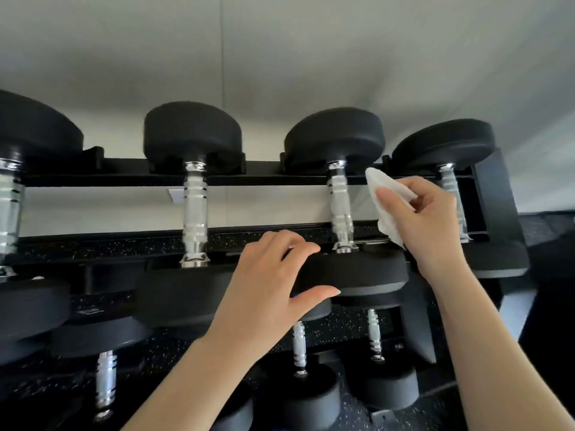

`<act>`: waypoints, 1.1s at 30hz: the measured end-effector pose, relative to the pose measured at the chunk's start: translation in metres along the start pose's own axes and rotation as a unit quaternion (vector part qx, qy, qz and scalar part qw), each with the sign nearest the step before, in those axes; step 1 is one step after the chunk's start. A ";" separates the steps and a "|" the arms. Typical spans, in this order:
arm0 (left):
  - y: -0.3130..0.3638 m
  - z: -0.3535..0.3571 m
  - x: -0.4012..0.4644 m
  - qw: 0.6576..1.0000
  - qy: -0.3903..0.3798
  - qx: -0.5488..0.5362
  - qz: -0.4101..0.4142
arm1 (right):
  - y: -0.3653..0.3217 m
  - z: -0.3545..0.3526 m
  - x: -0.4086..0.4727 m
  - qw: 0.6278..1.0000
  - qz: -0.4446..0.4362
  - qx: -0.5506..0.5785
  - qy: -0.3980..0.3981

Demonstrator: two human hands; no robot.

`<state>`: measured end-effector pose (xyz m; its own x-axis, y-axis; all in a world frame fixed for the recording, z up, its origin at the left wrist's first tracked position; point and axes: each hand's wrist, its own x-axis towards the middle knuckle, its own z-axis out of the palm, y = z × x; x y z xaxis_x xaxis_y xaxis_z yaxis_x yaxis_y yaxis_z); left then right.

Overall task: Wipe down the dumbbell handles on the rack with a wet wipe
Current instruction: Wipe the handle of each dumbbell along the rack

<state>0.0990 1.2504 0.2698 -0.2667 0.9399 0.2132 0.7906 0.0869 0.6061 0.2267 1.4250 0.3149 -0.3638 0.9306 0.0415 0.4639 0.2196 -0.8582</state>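
Observation:
Black dumbbells with chrome knurled handles lie across the top tier of a black rack (267, 178). My right hand (426, 219) pinches a white wet wipe (389, 200) just right of the third dumbbell's handle (340, 206), apart from it. My left hand (270, 284) grips the near black head (357, 272) of that same dumbbell, fingers over its top and thumb under its edge. Another handle (195, 209) stands to the left, and a further one (451, 194) is partly hidden behind my right hand.
A lower tier holds more dumbbells with chrome handles (299, 346) (374, 334) (105, 384). The rack's black end frame (494, 194) stands at the right. A light wall (280, 57) rises behind, and speckled black floor (544, 225) shows at the right.

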 end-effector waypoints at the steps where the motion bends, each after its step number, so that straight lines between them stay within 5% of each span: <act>1: 0.010 0.010 0.006 1.000 -0.005 -0.004 -0.003 | 0.006 -0.006 0.009 1.000 -0.008 -0.011 -0.007; 10: 0.039 0.050 0.013 0.994 0.037 -0.067 -0.075 | 0.025 0.029 0.074 0.982 -0.147 -0.022 -0.116; 16: 0.040 0.053 0.010 0.991 0.047 -0.081 -0.097 | 0.035 0.050 0.068 0.985 -0.171 -0.035 -0.007; 33: 0.034 0.059 0.009 0.988 0.056 -0.104 -0.099 | 0.014 0.060 0.073 0.990 0.094 0.096 0.034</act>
<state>0.1559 1.2811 0.2475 -0.4737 0.8678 0.1502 0.5893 0.1856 0.7863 0.1583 1.4787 0.2752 -0.2281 0.9685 -0.0998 0.3546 -0.0128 -0.9349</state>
